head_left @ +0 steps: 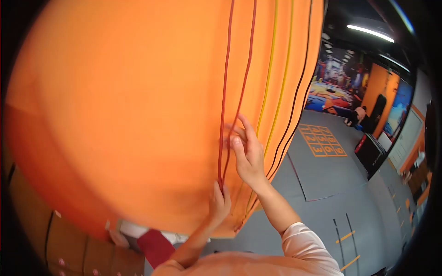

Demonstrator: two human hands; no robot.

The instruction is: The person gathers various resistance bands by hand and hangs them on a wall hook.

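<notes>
Two lengths of red elastic cord point(223, 92) run down an orange panel point(138, 92) and meet low down. There my left hand point(220, 203) is closed around them. Higher up and to the right, my right hand point(250, 158) has its fingers apart, with the right-hand red length passing among its fingertips. Its far fingers are smeared by motion. Just right of that hand hang two yellow cords point(268, 69). Beyond them, two black cords point(301, 78) follow the panel's right edge.
Grey flooring point(317, 179) with an orange number grid point(323, 140) lies to the right. A black box point(369, 152) stands farther off, near a person point(354, 115) by the mural wall. Below the panel is a dark red object point(155, 248), with brown padded flooring point(69, 244) at lower left.
</notes>
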